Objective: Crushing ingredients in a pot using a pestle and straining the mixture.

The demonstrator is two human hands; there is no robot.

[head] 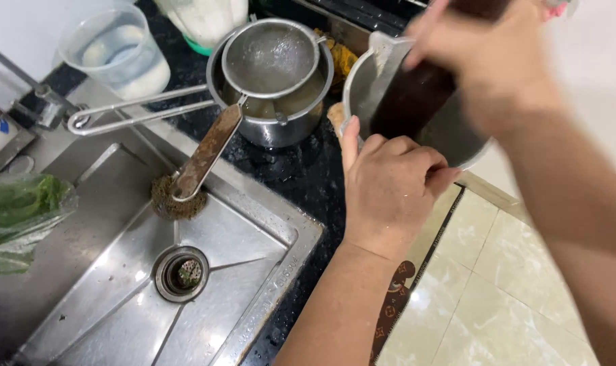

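Left hand [392, 179]: curled shut, thumb up against rim of steel jug [382, 74], fingers folded over lower end of dark bottle [416, 95]. Jug positioned at counter edge, right of pot, tilted toward camera, spout at upper left.

Right hand [491, 51]: closed round upper part of dark bottle, gripping from above; bottle angled down into jug mouth. Bottle top out of frame, contents not discernible.

Steel pot [281, 122]: on black counter [301, 176], just beside jug on its left. Holds pale liquid w/ pieces. Mesh strainer [270, 57] seated over pot rim, mesh wet, appears clear of solids; long wire handle extends left across counter to tap [44, 102].

Brown-handled tool [206, 152]: leans from pot side down into sink [118, 271], lower end resting on clump of dark wet grounds [176, 203] at sink's upper wall. Drain [181, 272] near basin centre, some debris in it.

Clear plastic container [118, 51]: upper left on counter, partly filled w/ clear liquid, well apart from both hands. White container w/ green base [203, 24] behind pot. Bag of green leaves [16, 217] at left edge, over sink. Yellow-orange scraps [342, 57] btwn pot and jug, kind not determinable. Cream floor tiles [491, 298] below counter edge
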